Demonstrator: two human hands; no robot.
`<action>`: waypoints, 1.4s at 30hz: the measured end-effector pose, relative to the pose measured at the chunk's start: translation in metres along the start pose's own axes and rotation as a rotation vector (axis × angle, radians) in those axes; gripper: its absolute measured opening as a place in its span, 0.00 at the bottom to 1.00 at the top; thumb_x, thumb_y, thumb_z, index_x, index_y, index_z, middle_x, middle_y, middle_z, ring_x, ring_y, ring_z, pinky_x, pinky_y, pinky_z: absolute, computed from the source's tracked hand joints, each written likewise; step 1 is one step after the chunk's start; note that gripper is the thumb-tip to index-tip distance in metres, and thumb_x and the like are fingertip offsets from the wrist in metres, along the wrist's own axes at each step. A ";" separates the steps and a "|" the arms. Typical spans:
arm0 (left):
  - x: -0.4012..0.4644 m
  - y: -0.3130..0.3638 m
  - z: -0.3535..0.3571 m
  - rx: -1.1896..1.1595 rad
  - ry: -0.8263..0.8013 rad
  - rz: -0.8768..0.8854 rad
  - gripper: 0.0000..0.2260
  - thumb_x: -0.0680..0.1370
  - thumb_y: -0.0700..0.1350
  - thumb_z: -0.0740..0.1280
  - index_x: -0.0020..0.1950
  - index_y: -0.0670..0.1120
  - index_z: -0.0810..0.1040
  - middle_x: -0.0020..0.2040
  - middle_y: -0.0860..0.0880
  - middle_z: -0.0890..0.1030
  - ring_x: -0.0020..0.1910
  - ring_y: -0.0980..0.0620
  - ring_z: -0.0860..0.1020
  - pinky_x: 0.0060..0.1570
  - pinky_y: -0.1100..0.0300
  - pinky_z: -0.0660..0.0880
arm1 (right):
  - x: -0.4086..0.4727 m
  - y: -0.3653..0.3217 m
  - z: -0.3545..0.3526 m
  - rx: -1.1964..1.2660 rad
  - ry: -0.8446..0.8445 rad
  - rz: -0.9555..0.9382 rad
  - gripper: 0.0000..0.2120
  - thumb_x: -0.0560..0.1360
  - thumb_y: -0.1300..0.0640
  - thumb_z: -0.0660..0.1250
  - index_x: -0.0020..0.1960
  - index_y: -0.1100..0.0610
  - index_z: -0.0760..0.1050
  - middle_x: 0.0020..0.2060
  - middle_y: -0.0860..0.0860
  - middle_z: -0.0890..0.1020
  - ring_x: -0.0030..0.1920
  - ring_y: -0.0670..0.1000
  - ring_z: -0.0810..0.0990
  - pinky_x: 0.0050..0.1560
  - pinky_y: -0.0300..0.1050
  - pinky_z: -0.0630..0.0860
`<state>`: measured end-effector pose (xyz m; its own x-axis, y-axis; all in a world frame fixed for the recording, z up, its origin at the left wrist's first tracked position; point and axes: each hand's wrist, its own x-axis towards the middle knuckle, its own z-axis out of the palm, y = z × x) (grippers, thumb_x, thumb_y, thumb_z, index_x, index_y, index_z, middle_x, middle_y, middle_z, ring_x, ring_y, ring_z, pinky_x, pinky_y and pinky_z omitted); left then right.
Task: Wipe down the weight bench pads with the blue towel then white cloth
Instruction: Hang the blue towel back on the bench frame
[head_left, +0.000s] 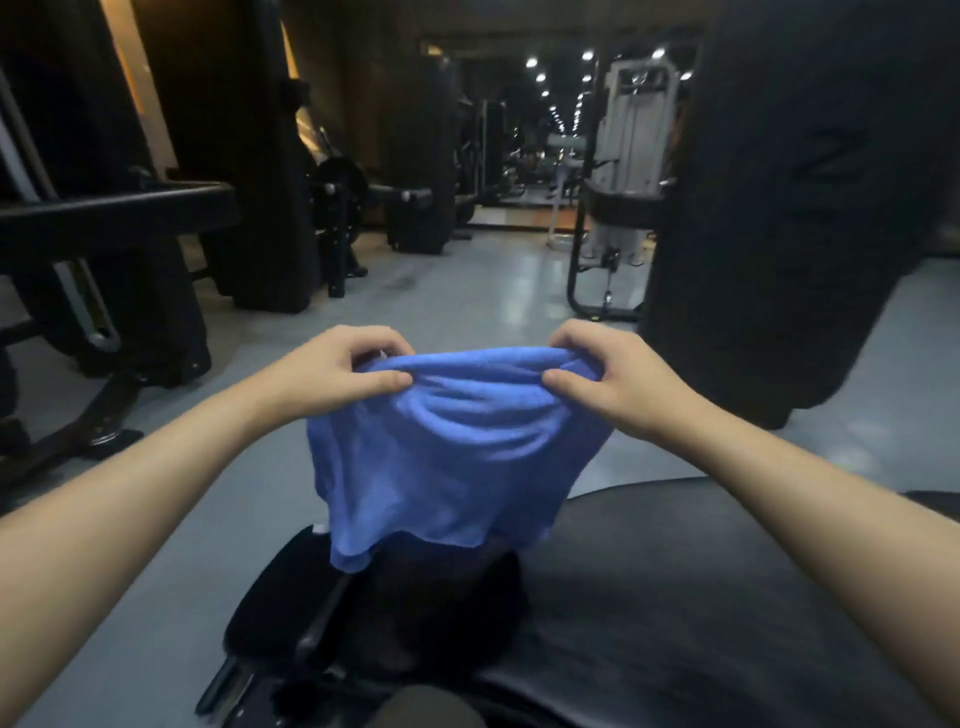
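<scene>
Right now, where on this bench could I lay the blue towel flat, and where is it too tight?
Both hands, left and right, pinch the blue towel in the air. The broad black bench pad is bare between the towel's hanging hem and the right forearm: lay it there. Under the hem it is crowded: small dark pads and the bench frame bunch together. The grey floor left is bare.

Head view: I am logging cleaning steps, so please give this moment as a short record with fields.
setting: gym floor with dark machines
left hand: pinches the top edge of the blue terry towel
right hand: pinches the same edge, opposite end
towel state: held up, hanging spread between the hands, lower hem over the bench
black padded weight bench pad: below and right of the towel
white cloth: cannot be made out
wiping: not yet under way
</scene>
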<state>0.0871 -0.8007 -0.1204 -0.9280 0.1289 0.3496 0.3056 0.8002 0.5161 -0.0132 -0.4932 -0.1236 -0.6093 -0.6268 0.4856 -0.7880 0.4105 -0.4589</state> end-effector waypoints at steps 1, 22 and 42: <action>0.013 0.018 0.003 0.008 0.025 0.034 0.07 0.74 0.55 0.71 0.49 0.55 0.82 0.44 0.57 0.82 0.42 0.53 0.79 0.44 0.60 0.74 | -0.009 0.002 -0.024 -0.022 0.034 0.006 0.04 0.75 0.56 0.71 0.48 0.52 0.76 0.41 0.45 0.80 0.45 0.45 0.77 0.46 0.42 0.72; 0.223 0.349 0.173 0.050 0.152 0.457 0.02 0.74 0.53 0.74 0.46 0.58 0.85 0.38 0.60 0.83 0.42 0.55 0.81 0.44 0.55 0.78 | -0.241 0.048 -0.349 -0.514 0.463 0.414 0.05 0.74 0.51 0.73 0.47 0.48 0.77 0.40 0.44 0.82 0.44 0.47 0.80 0.48 0.52 0.78; 0.328 0.508 0.293 -0.541 0.126 0.621 0.05 0.76 0.45 0.70 0.46 0.51 0.86 0.40 0.55 0.85 0.42 0.55 0.83 0.51 0.51 0.80 | -0.285 0.053 -0.485 -0.982 0.549 0.689 0.02 0.75 0.53 0.69 0.45 0.49 0.76 0.38 0.47 0.80 0.42 0.51 0.79 0.40 0.49 0.75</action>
<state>-0.1248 -0.1806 0.0276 -0.5362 0.3614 0.7628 0.8439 0.2092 0.4940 0.0761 0.0283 0.0747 -0.6823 0.1556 0.7143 0.1020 0.9878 -0.1177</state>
